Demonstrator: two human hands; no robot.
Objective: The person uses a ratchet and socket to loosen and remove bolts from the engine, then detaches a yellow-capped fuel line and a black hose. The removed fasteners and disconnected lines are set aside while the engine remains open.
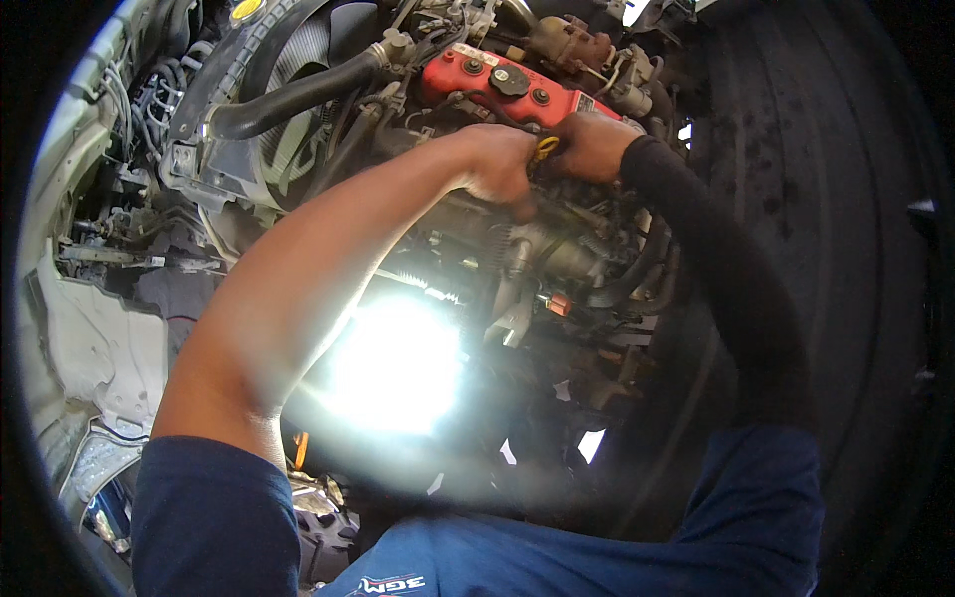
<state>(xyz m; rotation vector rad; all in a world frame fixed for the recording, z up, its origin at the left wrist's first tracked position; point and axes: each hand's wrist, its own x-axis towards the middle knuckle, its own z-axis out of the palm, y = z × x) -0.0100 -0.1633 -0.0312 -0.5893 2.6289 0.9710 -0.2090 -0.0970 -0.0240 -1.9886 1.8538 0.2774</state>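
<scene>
Both of my hands reach into an engine bay, close together beside the red valve cover (pixel 559 98) with its black filler cap (pixel 509 83). My left hand (pixel 500 165) is bent over the engine's near side, its fingers curled downward and partly hidden. Opposite it, my right hand (pixel 591 149) is closed, with the knuckles up and the fingertips out of sight. Between the two hands shows a yellow ring-shaped handle (pixel 545 148), close to the fingers of both. What either hand grips is hidden. Below them lie dark engine parts and a small orange-red connector (pixel 559 304).
A thick black hose (pixel 298 101) runs from the radiator side at upper left toward the engine. Glare from a bright lamp (pixel 396 363) washes out the area under my left forearm. Rusty brown metal parts (pixel 569 45) sit behind the valve cover. A dark ribbed panel (pixel 786 199) stands at right.
</scene>
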